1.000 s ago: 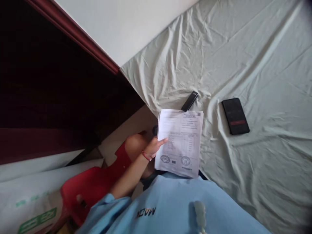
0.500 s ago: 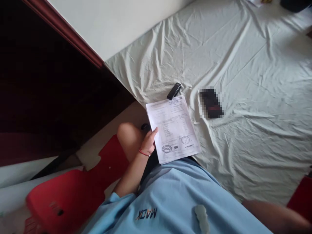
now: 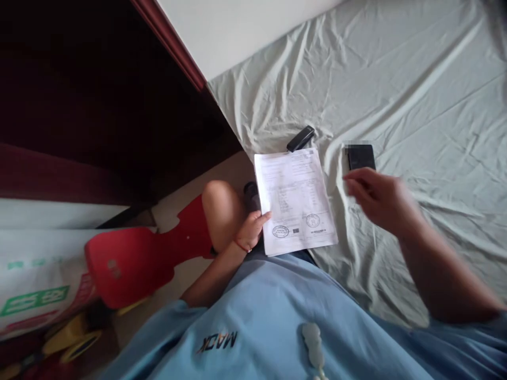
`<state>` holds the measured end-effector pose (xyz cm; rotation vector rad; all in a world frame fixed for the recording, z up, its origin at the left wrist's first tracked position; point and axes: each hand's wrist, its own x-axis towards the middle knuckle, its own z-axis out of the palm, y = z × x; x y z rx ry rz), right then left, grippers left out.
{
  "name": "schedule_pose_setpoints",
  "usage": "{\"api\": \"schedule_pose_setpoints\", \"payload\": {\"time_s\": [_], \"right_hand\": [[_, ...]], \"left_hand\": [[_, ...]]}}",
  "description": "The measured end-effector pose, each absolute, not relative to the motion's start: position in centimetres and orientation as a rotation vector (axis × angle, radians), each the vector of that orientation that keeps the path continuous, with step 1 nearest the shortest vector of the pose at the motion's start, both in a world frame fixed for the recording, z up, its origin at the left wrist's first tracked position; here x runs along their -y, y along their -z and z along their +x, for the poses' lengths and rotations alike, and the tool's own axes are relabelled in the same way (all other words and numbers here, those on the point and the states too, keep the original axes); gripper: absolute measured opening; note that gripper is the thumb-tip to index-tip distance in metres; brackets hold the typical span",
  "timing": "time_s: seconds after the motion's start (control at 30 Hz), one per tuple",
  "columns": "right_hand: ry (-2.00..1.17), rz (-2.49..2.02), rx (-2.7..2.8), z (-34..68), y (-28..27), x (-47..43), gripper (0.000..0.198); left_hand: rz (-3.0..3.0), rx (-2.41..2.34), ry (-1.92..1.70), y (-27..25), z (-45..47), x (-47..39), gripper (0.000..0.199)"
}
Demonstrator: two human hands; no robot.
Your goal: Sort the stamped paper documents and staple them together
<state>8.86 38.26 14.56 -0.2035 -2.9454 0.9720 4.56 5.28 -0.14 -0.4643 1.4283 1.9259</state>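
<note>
Surface under view: a creased grey-green cloth [image 3: 412, 68], its far edge meeting a white wall [image 3: 237, 31]. On the left I log a very dark area bordered by a maroon strip [image 3: 174, 47], with a red chair [image 3: 127, 264] and a white sack [image 3: 35, 285] printed in green and red below it. The stack of papers [image 3: 295, 195] lies at the cloth's near corner, its lower edge against the blue shirt [image 3: 257, 306]; its top edge meets a black device [image 3: 301, 139]. The left hand [image 3: 251, 228] grips the stack's left edge, thumb on top; I cannot see the fingers beneath. The right hand [image 3: 382, 200] is over the near end of a phone [image 3: 360, 157], fingers bent. It is blurred, so I cannot tell whether they hold anything or touch the phone. The phone's lower part is covered by that hand, and blocky pixels mask its upper left corner. I cannot read the small print, though two round stamps show. The sack is cut off at the frame's left side; yellow items [image 3: 75, 338] below it stay unidentified.
</note>
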Motion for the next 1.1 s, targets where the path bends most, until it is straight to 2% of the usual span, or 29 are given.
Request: {"api": "schedule_pose_setpoints", "payload": {"time_s": [0.07,0.17,0.4,0.53,0.63,0.77,0.9,1.03,1.1], "right_hand": [[-0.768,-0.251,3.081,6.3,-10.7,-37.1,0.035],[-0.609,-0.352,3.186,5.3,-6.4,-36.1,0.047],[-0.996,-0.326,2.917,6.4,-1.4,-36.1,0.044],[-1.221,-0.349,2.744,6.5,-0.5,-37.0,0.037],[-1.316,-0.421,2.677,6.5,-0.5,-37.4,0.039],[-1.284,-0.47,2.675,6.6,-0.4,-37.5,0.035],[-1.182,-0.467,2.719,6.7,-0.4,-37.5,0.025],[-1.177,-0.487,2.688,6.7,-0.5,-37.5,0.028],[-1.198,-0.532,2.628,6.7,-0.5,-37.5,0.031]], "left_hand": [[-0.464,-1.424,-1.909,0.0,4.9,-5.7,0.067],[-0.501,-1.472,-1.925,-0.3,4.5,-5.6,0.063],[-0.549,-1.641,-1.878,-0.4,1.7,-4.1,0.046],[-0.541,-1.664,-1.909,0.6,1.6,-4.8,0.052],[-0.596,-1.579,-1.982,1.1,1.9,-5.7,0.057],[-0.619,-1.496,-2.048,1.3,2.0,-6.2,0.062],[-0.641,-1.495,-2.065,1.5,1.6,-5.5,0.052],[-0.634,-1.602,-2.055,1.3,1.3,-4.6,0.049],[-0.606,-1.686,-2.066,1.0,1.4,-4.4,0.056]]}}
